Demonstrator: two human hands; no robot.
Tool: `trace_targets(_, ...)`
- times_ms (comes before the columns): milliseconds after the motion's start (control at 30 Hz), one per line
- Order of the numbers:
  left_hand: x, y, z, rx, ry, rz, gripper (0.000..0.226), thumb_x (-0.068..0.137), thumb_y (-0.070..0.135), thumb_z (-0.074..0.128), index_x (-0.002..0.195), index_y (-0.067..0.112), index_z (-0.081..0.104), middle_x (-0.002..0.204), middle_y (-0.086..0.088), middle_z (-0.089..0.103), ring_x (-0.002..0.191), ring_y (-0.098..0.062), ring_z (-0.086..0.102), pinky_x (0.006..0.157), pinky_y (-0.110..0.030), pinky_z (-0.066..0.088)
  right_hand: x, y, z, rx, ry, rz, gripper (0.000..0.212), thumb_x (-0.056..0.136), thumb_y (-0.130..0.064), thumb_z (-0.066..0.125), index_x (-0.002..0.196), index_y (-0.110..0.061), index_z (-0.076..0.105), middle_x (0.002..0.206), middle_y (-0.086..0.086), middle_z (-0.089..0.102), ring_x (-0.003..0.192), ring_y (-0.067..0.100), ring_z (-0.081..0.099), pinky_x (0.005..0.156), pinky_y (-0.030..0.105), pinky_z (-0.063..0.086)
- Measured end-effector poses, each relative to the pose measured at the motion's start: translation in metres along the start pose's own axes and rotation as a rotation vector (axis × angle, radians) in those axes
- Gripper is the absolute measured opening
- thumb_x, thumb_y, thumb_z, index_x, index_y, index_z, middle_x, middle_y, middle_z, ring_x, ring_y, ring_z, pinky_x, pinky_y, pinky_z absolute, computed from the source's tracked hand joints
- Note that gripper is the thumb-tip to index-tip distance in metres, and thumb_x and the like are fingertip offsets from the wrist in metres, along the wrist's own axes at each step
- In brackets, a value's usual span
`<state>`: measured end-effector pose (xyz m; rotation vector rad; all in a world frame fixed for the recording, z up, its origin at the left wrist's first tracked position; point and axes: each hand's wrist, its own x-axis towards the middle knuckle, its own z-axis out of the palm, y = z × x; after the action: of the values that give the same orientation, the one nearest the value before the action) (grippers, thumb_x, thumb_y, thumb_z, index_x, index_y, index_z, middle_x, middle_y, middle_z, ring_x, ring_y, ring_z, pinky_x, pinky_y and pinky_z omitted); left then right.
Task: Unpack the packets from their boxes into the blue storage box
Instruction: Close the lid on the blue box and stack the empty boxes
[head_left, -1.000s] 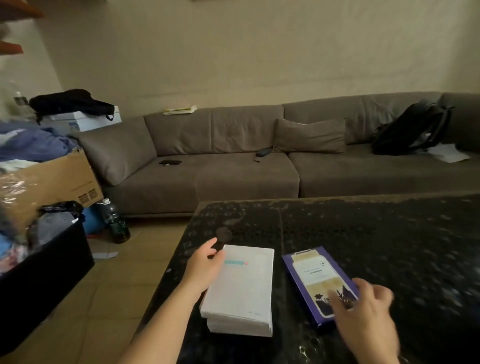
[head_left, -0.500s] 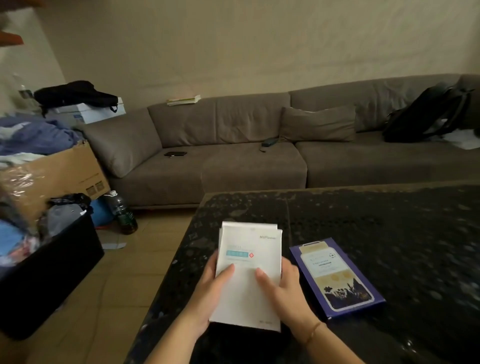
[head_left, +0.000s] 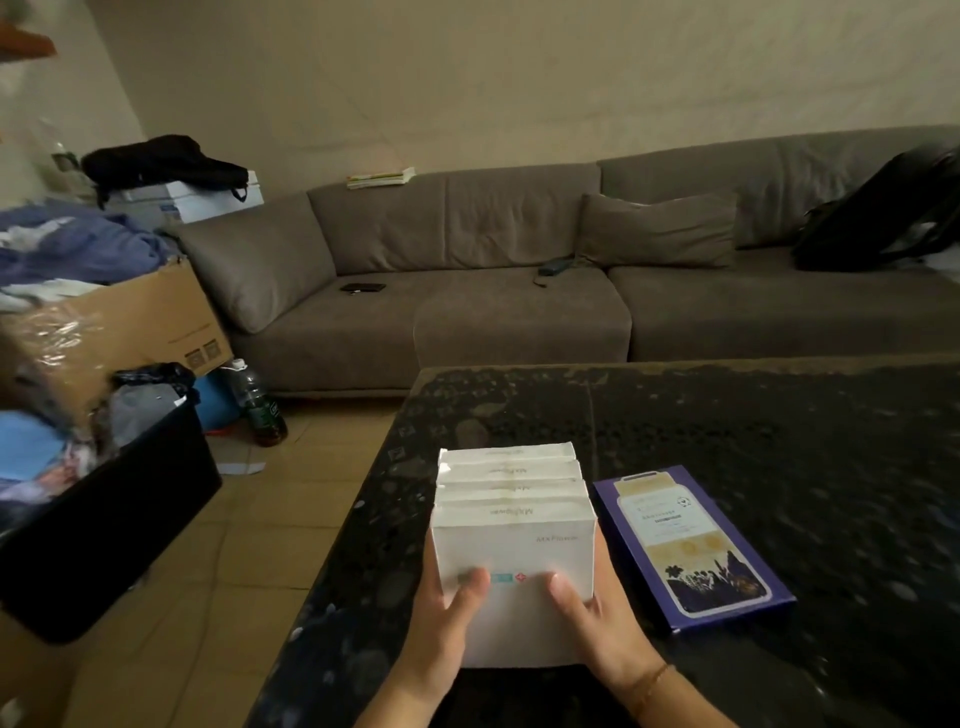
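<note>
A stack of several flat white boxes (head_left: 511, 525) stands tilted up on end over the near left part of the dark table (head_left: 727, 441), their top flaps fanned toward me. My left hand (head_left: 447, 629) grips the stack's left side, thumb on the front face. My right hand (head_left: 597, 623) grips its right side, thumb likewise on the front. A flat purple box (head_left: 691, 545) with a pale label lies on the table just right of the stack. No blue storage box is clearly visible.
A grey sofa (head_left: 519, 291) runs behind the table, with a black backpack (head_left: 883, 213) at its right end. Left of the table on the tiled floor stand a black bin (head_left: 104, 525) of clothes, a cardboard box (head_left: 119, 332) and a dark bottle (head_left: 260, 405).
My right hand left the purple box and joined my left on the white boxes. Both hands raised the stack from lying flat to standing on end, its tops fanning out.
</note>
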<state>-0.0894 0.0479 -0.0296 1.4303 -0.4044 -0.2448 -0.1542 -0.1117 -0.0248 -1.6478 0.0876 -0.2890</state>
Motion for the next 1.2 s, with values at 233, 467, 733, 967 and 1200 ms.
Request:
trace_targets(233, 0.002, 0.001, -0.007, 0.253, -0.034, 0.056, 0.111, 0.066, 0.078, 0.068, 0.143, 0.007, 0.032, 0.134, -0.004, 0.055, 0.120, -0.009, 0.059, 0.089, -0.023, 0.053, 0.001, 0.001, -0.006, -0.049, -0.044, -0.004, 0.093, 0.068, -0.076, 0.065, 0.145, -0.044, 0.022, 0.144, -0.020, 0.043, 0.129, 0.000, 0.046, 0.106, 0.036, 0.045)
trace_targets(467, 0.017, 0.023, 0.041, 0.110, 0.053, -0.024, 0.064, 0.084, 0.060, 0.064, 0.134, 0.024, 0.048, 0.120, -0.003, 0.069, 0.104, -0.014, 0.069, 0.084, -0.032, 0.057, -0.001, -0.042, -0.035, 0.015, 0.102, -0.049, 0.060, 0.083, -0.052, 0.068, 0.136, -0.046, 0.041, 0.128, -0.022, 0.058, 0.114, 0.000, 0.060, 0.085, 0.022, 0.055)
trace_targets(733, 0.067, 0.040, 0.151, 0.277, -0.231, -0.506, 0.076, 0.078, 0.085, 0.043, 0.132, 0.034, 0.056, 0.129, 0.010, 0.063, 0.113, -0.007, 0.058, 0.090, -0.025, 0.042, 0.030, -0.104, -0.167, -0.074, 0.183, 0.603, 0.035, 0.087, -0.044, 0.066, 0.100, -0.012, 0.067, 0.084, 0.012, 0.077, 0.076, 0.028, 0.072, 0.073, 0.038, 0.058)
trace_targets(967, 0.076, 0.013, 0.168, 0.457, -0.162, -0.707, 0.126, 0.042, 0.103, 0.029, 0.145, 0.032, 0.045, 0.149, 0.004, 0.047, 0.136, -0.021, 0.041, 0.115, -0.046, 0.028, 0.032, -0.069, -0.178, -0.062, 0.188, 0.700, 0.032, 0.091, -0.039, 0.064, 0.087, -0.008, 0.057, 0.079, 0.010, 0.070, 0.072, 0.024, 0.067, 0.060, 0.031, 0.051)
trace_targets(1200, 0.061, 0.019, 0.169, 0.095, -0.196, -0.631, 0.063, 0.090, 0.072, 0.038, 0.137, 0.033, 0.053, 0.123, 0.005, 0.068, 0.112, -0.014, 0.061, 0.108, -0.038, 0.040, 0.039, -0.062, -0.184, 0.038, 0.110, 0.723, 0.045, 0.090, -0.046, 0.063, 0.114, -0.008, 0.064, 0.086, 0.013, 0.077, 0.072, 0.025, 0.073, 0.064, 0.033, 0.058)
